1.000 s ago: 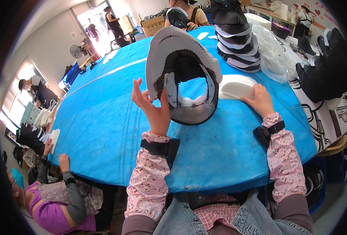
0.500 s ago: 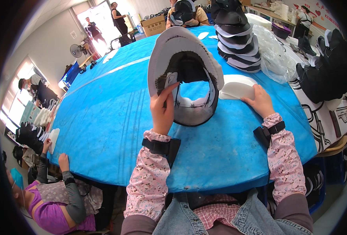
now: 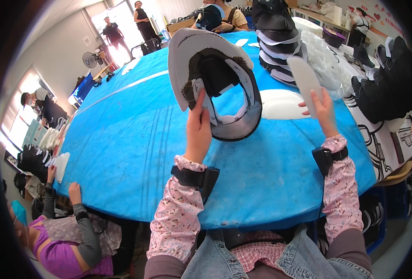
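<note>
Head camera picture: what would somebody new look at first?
Probably the cap with its inside showing, held up by the left hand over the big blue table. Next, the right hand lifts a white curved pad beside it. Behind them, at the table's far side, stands a tall stack of dark caps.

Grey-white cap (image 3: pixel 215 83) held up inside-out, opening facing camera, above worktop's middle. White curved insert (image 3: pixel 303 79) raised upright near far right edge.

Clear plastic bag (image 3: pixel 324 58) right of cap stack; cardboard box (image 3: pixel 180 25) far end.
</note>
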`<move>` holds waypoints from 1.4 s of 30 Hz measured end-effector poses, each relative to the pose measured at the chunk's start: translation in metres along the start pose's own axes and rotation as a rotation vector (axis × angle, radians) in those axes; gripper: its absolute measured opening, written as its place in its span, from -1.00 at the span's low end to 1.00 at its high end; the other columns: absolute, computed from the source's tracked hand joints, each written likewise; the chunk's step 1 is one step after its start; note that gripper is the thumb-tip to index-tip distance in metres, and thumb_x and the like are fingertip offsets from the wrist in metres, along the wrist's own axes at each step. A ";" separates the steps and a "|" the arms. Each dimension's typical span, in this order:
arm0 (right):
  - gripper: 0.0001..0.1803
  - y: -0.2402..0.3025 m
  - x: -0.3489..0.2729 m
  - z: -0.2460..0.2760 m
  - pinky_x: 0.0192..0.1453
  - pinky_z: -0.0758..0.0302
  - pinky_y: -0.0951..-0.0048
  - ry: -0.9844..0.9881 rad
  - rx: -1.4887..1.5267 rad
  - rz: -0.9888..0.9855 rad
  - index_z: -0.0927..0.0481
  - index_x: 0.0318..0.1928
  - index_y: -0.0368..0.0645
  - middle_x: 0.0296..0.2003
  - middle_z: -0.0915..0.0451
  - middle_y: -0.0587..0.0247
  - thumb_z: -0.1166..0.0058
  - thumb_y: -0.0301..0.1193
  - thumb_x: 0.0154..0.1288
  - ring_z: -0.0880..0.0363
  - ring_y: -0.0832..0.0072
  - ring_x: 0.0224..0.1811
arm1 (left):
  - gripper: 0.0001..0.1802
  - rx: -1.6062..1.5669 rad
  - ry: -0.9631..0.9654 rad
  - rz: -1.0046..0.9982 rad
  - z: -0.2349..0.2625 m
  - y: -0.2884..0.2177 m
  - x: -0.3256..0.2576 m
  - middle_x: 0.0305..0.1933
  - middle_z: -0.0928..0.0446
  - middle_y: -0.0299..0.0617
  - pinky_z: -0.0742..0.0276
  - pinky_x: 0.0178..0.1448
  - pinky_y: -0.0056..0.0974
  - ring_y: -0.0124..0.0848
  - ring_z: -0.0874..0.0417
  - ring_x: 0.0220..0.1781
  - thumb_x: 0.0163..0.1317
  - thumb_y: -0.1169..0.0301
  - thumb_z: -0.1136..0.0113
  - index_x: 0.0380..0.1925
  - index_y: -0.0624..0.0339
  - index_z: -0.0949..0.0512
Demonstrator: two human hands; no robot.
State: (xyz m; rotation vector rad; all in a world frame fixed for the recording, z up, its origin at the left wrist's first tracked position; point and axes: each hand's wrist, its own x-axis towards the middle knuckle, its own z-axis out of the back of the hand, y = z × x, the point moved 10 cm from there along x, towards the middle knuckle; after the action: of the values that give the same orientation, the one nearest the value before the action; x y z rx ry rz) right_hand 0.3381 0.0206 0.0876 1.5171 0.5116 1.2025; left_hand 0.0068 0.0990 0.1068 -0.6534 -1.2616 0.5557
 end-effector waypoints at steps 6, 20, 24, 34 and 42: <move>-0.67 0.121 -0.029 -0.076 -0.50 -0.52 0.50 0.354 0.331 0.205 -0.28 0.03 -0.22 -0.32 -0.54 0.16 0.05 -0.49 0.27 -0.60 0.37 -0.32 | -0.40 0.095 0.068 -0.047 -0.022 -0.008 -0.004 0.19 -0.26 -0.06 -0.09 0.30 -0.26 -0.29 -0.26 0.22 0.23 0.42 -0.03 0.28 0.17 -0.13; -0.56 0.019 -0.046 -0.178 -0.53 -0.18 0.78 0.638 0.473 -0.538 -0.43 -0.12 -0.28 -0.43 -0.40 0.50 -0.20 -0.21 0.13 -0.25 0.80 -0.56 | -0.07 -0.423 0.225 0.144 -0.027 0.003 -0.007 0.37 -0.01 -0.14 0.08 0.39 -0.24 -0.34 -0.05 0.36 0.17 -0.24 0.15 0.31 0.24 0.03; -0.62 0.001 -0.038 -0.172 -0.57 -0.13 0.78 0.589 0.509 -0.530 -0.45 -0.16 -0.26 -0.46 -0.38 0.53 -0.19 -0.25 0.15 -0.20 0.83 -0.57 | -0.20 -0.455 0.300 0.091 -0.033 -0.009 -0.007 0.34 -0.08 -0.13 0.01 0.36 -0.20 -0.30 -0.11 0.33 0.19 -0.11 0.02 0.22 0.27 -0.11; -0.77 -0.002 -0.033 -0.168 -0.60 -0.25 0.79 0.262 0.998 -0.645 -0.43 -0.23 -0.14 -0.44 -0.45 0.45 -0.01 -0.24 0.29 -0.35 0.74 -0.53 | -0.16 -0.300 0.314 -0.018 -0.036 -0.009 -0.007 0.11 -0.27 -0.12 -0.15 0.25 -0.21 -0.29 -0.28 0.16 0.01 -0.15 -0.18 0.11 0.26 -0.24; -0.69 0.034 -0.035 -0.167 -0.55 -0.39 0.63 0.304 0.560 -0.343 -0.45 -0.15 -0.18 -0.44 -0.52 0.39 0.02 -0.20 0.29 -0.44 0.67 -0.55 | -0.40 -0.051 0.278 -0.180 -0.029 -0.014 -0.013 0.05 -0.31 -0.11 -0.19 0.20 -0.26 -0.26 -0.32 0.09 0.04 0.25 -0.27 0.03 0.27 -0.30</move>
State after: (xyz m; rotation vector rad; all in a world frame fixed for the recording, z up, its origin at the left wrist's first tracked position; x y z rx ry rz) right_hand 0.1685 0.0595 0.0888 1.6147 1.3439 1.0680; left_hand 0.0323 0.0756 0.1030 -0.6281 -1.0614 0.2734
